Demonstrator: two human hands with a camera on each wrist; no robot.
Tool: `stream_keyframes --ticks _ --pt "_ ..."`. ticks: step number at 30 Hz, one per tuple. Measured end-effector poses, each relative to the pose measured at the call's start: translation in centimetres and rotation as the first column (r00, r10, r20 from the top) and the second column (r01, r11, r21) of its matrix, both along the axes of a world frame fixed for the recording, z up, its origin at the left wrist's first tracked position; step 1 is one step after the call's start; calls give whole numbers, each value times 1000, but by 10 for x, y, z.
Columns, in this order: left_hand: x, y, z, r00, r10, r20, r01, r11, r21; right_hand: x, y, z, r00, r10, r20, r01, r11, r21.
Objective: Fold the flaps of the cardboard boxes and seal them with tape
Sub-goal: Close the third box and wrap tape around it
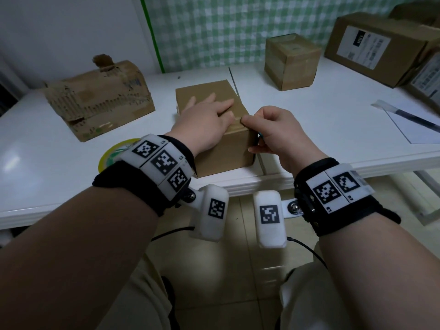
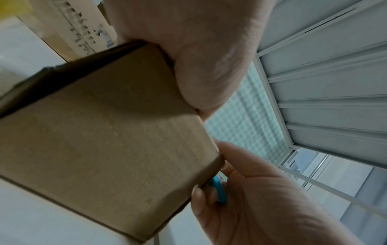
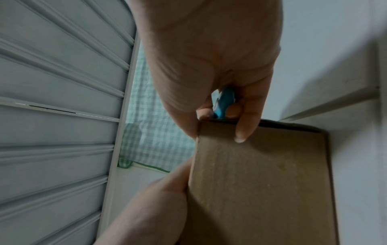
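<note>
Left hand (image 1: 204, 122) flat, pressing small brown cardboard box (image 1: 221, 148) flaps mid-frame; right hand (image 1: 273, 136) pinching tape end, gripping blue tool (image 3: 224, 102). Best pressed smooth along seam.

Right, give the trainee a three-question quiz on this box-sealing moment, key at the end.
1. True or false: the left hand lies flat on top of the small box at the table's front edge.
2. What colour is the object gripped in the right hand? A) red B) blue C) black
3. Fill in: the yellow tape roll lies on the table behind the ______ wrist.

Key: 1 true; 2 B, the blue object peeks between the fingers; 3 left.
</note>
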State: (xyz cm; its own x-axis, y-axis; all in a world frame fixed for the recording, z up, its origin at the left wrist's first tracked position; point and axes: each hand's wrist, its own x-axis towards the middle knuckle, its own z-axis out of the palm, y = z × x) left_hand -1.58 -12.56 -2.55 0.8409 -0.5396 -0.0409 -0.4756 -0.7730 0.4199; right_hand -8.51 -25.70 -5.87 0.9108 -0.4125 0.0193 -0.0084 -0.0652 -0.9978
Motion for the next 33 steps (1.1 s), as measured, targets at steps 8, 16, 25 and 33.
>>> stream_keyframes --ticks 8,16,25,33 --pt "2 12 0 997 -69 -44 64 992 -112 -4 4 1 1000 -11 -5 11 1000 -24" --pt "7 44 20 969 23 -244 -164 802 -574 -15 -2 0 969 -142 -202 131 989 -67" --pt "25 111 -10 931 345 -121 -343 939 38 -13 -4 -8 925 -208 -319 114 950 -290" --pt "14 118 -12 982 188 25 -189 961 200 -15 -3 4 931 -296 -215 241 938 -248"
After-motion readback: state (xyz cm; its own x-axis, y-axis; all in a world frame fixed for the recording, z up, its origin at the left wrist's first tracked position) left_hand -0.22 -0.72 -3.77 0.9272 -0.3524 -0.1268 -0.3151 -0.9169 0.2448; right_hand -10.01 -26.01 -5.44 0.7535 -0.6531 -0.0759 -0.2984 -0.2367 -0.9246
